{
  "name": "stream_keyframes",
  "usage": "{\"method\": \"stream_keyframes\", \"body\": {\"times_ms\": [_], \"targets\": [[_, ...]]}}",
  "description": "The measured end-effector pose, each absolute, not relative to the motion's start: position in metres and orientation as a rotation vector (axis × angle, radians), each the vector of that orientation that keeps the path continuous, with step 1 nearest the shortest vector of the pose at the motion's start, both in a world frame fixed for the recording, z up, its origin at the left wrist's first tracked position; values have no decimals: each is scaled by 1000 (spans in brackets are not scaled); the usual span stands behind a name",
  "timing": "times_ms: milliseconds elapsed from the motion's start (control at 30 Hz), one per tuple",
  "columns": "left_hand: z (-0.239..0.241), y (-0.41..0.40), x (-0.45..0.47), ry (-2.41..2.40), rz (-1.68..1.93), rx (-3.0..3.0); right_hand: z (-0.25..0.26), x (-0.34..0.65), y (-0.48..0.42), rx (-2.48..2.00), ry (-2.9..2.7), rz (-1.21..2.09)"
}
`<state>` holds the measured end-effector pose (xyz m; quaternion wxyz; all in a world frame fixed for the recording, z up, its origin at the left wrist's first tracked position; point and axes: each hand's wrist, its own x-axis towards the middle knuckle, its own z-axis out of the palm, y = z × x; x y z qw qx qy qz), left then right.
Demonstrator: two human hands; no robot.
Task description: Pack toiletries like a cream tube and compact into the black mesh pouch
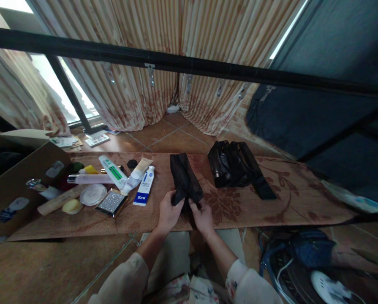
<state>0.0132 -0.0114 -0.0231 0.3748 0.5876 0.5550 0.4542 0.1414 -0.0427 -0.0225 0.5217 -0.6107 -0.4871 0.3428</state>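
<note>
A soft black mesh pouch (183, 171) rests on the cloth-covered bench in front of me. My left hand (169, 214) pinches its near left edge, and my right hand (203, 215) grips the near right edge. Between the thumbs the near end looks parted, though its inside is too dark to see. To the right lie more black mesh pouches (231, 164), at least one with things inside. A white and blue tube (144, 188) lies left of my left hand, beside a white and green tube (113, 172) and a glittery square compact (112, 202).
A cardboard box (33, 177) stands at the left end, with a round clear case (93, 194), a yellow sponge (72, 206) and brushes near it. A dark metal rail (189, 65) crosses beyond the bench (286, 211). A blue bag (312, 247) sits on the floor at right.
</note>
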Motion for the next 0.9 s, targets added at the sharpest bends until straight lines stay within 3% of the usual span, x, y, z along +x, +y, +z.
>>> {"method": "stream_keyframes", "body": {"times_ms": [333, 433, 767, 900], "targets": [[4, -64, 24, 1446, 1549, 1916, -25, 144, -45, -1505, -1202, 836], [20, -73, 36, 1173, 1297, 2189, -27, 144, -47, -1446, -1189, 859], [50, -32, 41, 1700, 158, 2054, -15, 142, -50, -1523, -1290, 808], [53, -28, 42, 1695, 100, 1993, -19, 143, -49, -1550, -1275, 829]]}}
